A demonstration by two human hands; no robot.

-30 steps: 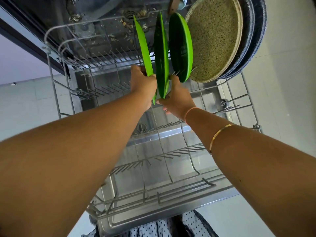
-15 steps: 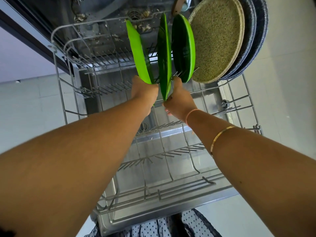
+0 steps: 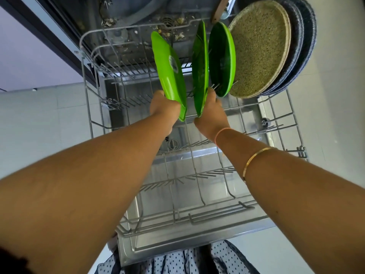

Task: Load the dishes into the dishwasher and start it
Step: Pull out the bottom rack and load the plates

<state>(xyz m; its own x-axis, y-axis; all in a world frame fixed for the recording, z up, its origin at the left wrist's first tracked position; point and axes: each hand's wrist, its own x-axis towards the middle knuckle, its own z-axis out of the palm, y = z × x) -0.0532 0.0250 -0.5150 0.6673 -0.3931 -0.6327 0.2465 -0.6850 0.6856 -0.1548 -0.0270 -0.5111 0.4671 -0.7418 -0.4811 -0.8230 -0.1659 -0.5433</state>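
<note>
Plate-loading is the step in hand, with starting the machine well off. The speckled plate [image 3: 258,56] stands upright in the lower rack [image 3: 221,212], dark plates [image 3: 304,46] just behind it and one green plate [image 3: 222,58] slotted just in front. Next outward from the speckled plate, a second green plate [image 3: 200,72] stands nearly upright, its lower rim gripped by the right hand [image 3: 212,113]. Furthest from the speckled plate, a third green plate [image 3: 167,72] leans away, its lower rim held by the left hand [image 3: 165,107].

Next, each rim probably needs guiding down between neighbouring tines, the leaning plate brought upright first so that it does not knock its neighbour.

Both sets of fingers are curled round the rims, but their tips lie behind the plates. Whether the second plate already sits in a slot cannot be told. The dishwasher's controls are out of view, and the dark plates are cut by the frame's edge.
</note>
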